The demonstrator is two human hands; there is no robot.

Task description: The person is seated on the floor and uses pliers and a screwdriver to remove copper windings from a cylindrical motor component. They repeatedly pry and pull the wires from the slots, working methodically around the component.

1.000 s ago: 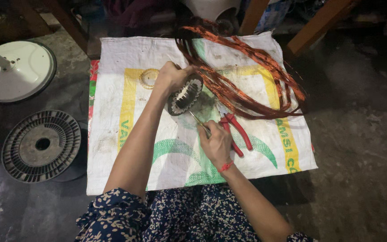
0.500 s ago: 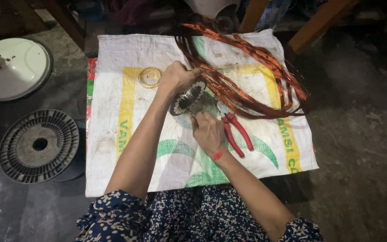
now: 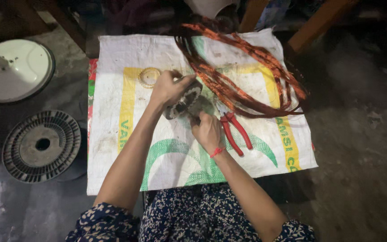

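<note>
My left hand [image 3: 169, 88] grips a round motor stator [image 3: 185, 101] with a toothed metal core, tilted on edge over a white woven sack [image 3: 113, 116]. My right hand [image 3: 207, 130], with a red thread at the wrist, presses against the stator's lower right side; its fingertips are hidden, and I cannot tell whether it pinches a thin tool or wire. A long bundle of copper wire [image 3: 247, 76] loops across the sack's upper right. Red-handled pliers [image 3: 236, 132] lie just right of my right hand.
A yellowish ring [image 3: 149, 77] rests on the sack left of my left hand. On the dark floor at the left sit a grey ribbed round cover [image 3: 41, 145] and a white round cover [image 3: 16, 69]. Wooden legs [image 3: 314, 27] stand at the back.
My right hand has moved up from below the stator to its lower right side. My left hand has tilted the stator a little.
</note>
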